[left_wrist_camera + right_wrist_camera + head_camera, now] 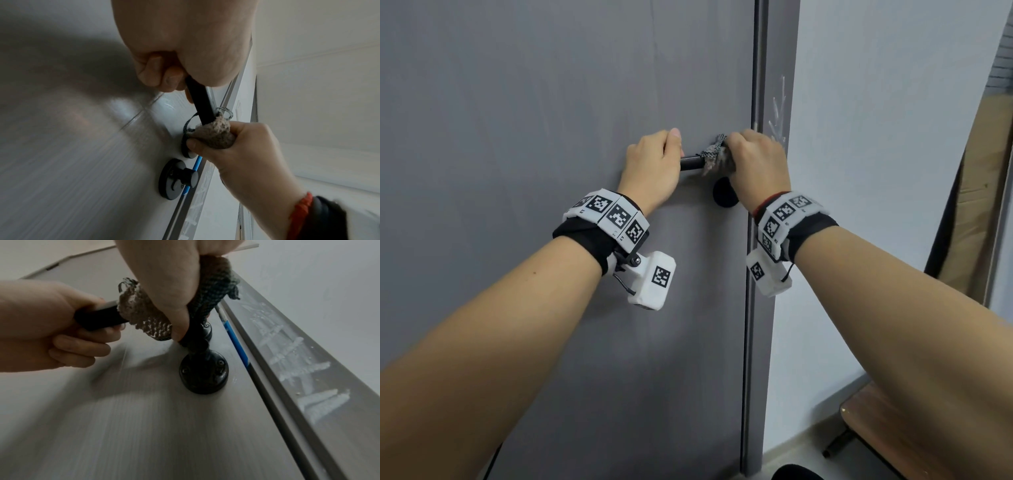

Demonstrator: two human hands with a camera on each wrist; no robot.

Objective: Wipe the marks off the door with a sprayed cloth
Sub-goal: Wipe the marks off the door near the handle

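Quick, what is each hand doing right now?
Left hand: grips the free end of the door handle.
Right hand: grips the cloth wrapped round the handle.

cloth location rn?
The cloth is wrapped round the black door handle in the right hand, near the door's right edge in the head view. The left hand grips the handle's free end beside it.

Head view looks down; wrist views look up closely, sharing the door handle.
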